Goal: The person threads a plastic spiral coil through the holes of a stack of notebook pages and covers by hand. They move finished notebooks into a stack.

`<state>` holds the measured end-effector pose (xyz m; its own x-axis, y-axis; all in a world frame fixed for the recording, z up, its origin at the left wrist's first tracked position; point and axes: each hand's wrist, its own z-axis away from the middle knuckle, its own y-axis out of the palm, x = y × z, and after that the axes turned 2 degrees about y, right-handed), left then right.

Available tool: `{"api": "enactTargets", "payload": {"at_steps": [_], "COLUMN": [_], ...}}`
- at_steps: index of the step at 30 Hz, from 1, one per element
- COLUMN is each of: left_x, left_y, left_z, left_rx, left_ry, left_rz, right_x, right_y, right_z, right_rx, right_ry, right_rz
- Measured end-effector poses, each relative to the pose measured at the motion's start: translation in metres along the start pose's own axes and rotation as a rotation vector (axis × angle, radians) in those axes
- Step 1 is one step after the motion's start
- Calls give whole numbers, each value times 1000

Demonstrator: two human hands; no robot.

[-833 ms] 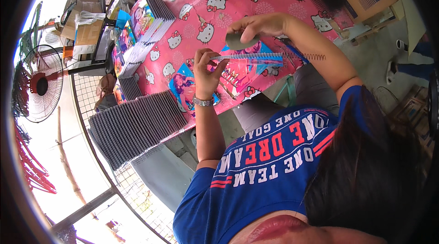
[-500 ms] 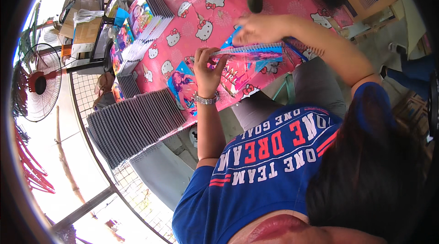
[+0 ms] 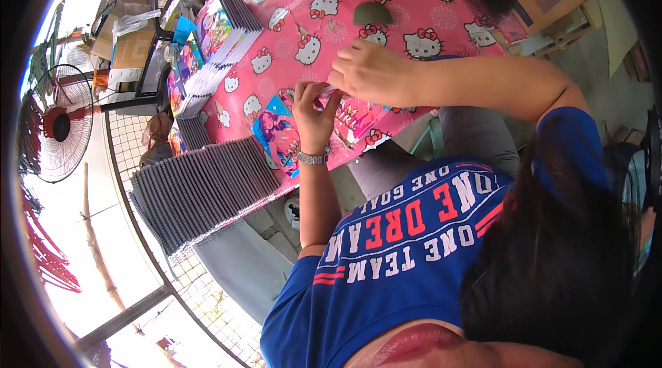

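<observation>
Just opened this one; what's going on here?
The person's left hand pinches one end of a notebook over a pink-covered table, while the right hand bends across it, hiding most of it. A colourful cover shows beside the left hand. Beyond the hands, a dark green half-round block sits in neither grip. Stacked notebooks stand at the person's left.

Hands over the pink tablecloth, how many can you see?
2: the left hand, with a wristwatch at its wrist, and the right hand, up and to its right, close together near the colourful covers.
</observation>
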<state>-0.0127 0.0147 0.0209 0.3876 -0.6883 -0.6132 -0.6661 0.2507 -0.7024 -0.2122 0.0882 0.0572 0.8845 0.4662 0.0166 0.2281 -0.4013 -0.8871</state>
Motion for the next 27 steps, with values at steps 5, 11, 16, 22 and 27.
{"api": "enactTargets", "payload": {"at_steps": [5,11,16,22,27], "left_x": [1,-9,-8,-1,-9], "left_y": [2,2,1,10,15], "left_z": [4,-5,-2,-5,-7], "left_rx": [-43,-11,9,17,30], "left_ry": [-6,-46,-64,60,89], "left_rz": [25,82,23,5,28], "right_x": [-43,-163,-154,-129,-118], "right_y": [-3,116,119,123,88], "right_z": [-27,-3,19,99,73], "right_rx": [643,505,328,33,260], "right_ry": [192,714,692,551,680], "right_rz": [-648,-219,-99,166,-246]}}
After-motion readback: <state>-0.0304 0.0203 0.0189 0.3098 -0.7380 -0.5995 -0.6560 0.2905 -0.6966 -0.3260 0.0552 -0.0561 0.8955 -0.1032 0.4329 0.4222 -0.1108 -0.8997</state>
